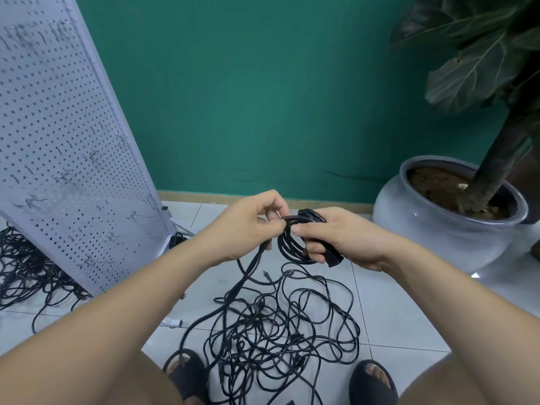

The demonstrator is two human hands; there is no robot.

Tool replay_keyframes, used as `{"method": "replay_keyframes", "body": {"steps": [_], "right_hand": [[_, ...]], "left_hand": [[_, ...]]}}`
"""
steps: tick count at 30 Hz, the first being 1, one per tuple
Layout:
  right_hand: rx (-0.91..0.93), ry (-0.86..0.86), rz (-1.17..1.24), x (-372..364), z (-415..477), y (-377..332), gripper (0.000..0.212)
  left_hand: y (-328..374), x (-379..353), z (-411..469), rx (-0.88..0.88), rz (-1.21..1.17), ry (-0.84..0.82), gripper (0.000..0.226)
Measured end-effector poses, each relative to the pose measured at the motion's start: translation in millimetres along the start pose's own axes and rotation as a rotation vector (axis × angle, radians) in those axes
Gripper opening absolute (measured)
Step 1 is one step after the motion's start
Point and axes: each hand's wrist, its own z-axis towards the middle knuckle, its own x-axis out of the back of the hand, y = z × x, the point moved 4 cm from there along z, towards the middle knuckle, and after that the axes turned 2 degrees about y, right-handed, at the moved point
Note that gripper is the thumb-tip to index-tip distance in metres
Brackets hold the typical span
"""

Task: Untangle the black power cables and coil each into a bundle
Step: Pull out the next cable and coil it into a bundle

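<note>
Your right grip [347, 238] is clenched around a small coil of thin black power cable [287, 248], thumb laid across the top of the loops and the other fingers curled through the middle of the ring from below. The coil stands on edge in front of you, above the floor, and fills the space between your two hands. A blocky black cable end [334, 258] sticks out under the right fingers; its detail is too blurred to make out. Your left grip [248, 226] pinches a strand at the coil's left rim, fingertips close against your right thumb. From under the left grip a loose black cable strand [242, 283] drops down and left of the coil into a tangled heap of black cables [280, 331] on the pale tiled floor [394, 302]. The heap lies between your two black open-toed sandals [187, 372], well below the grip. To your left a white perforated metal panel [67, 141] leans against the teal wall [263, 97], with a second pile of black cables [26, 273] at its foot. To your right stands a round grey glazed plant pot [432, 235] holding a large-leaved plant [473, 71].
</note>
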Motion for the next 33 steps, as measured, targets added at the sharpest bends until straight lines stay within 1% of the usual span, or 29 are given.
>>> {"method": "replay_keyframes", "body": {"steps": [3,7,10,12,13,15,16,17,19,22,23,25,27,28,31,33], "right_hand": [[-0.033,-0.045,-0.032,-4,-5,-3,0.022],[-0.057,-0.065,-0.084,-5,-5,0,0.025],[-0.071,-0.066,-0.092,-2,-1,5,0.028],[-0.082,-0.082,-0.077,-1,0,7,0.031],[-0.087,-0.089,-0.074,0,-1,7,0.032],[-0.096,-0.101,-0.066,2,-5,4,0.034],[-0.091,-0.111,-0.043,3,-8,2,0.034],[-0.075,-0.125,-0.007,4,-12,-1,0.034],[-0.029,-0.154,0.080,4,-18,-8,0.040],[0.033,-0.163,0.187,-1,-19,-14,0.037],[0.046,-0.154,0.204,-2,-18,-15,0.037],[0.064,-0.136,0.228,-5,-16,-18,0.036],[0.076,-0.091,0.237,-3,-14,-19,0.037],[0.080,-0.072,0.240,-3,-14,-20,0.039],[0.100,-0.030,0.257,-1,-12,-23,0.047],[0.105,-0.013,0.262,0,-13,-25,0.050]], "left_hand": [[2,8,3,0.009,0.127,-0.091,0.012],[-4,18,9,0.018,0.358,-0.167,0.007],[-10,20,15,-0.055,0.623,-0.075,0.009],[-12,20,19,-0.122,0.801,0.030,0.021],[-13,23,21,-0.153,0.838,0.099,0.025],[-20,37,28,-0.188,0.834,0.240,0.032],[-27,46,31,-0.181,0.818,0.270,0.036],[-36,52,34,-0.163,0.801,0.260,0.040],[-54,54,37,-0.120,0.787,0.162,0.042],[-66,32,33,-0.059,0.782,0.001,0.036],[-64,23,32,-0.079,0.754,-0.018,0.037],[-52,9,27,-0.140,0.694,-0.019,0.046],[-38,1,23,-0.218,0.657,0.023,0.052],[-32,-2,21,-0.241,0.619,0.047,0.051],[-13,-10,12,-0.259,0.369,0.140,0.036],[-3,-9,8,-0.230,0.214,0.280,0.025]]}}
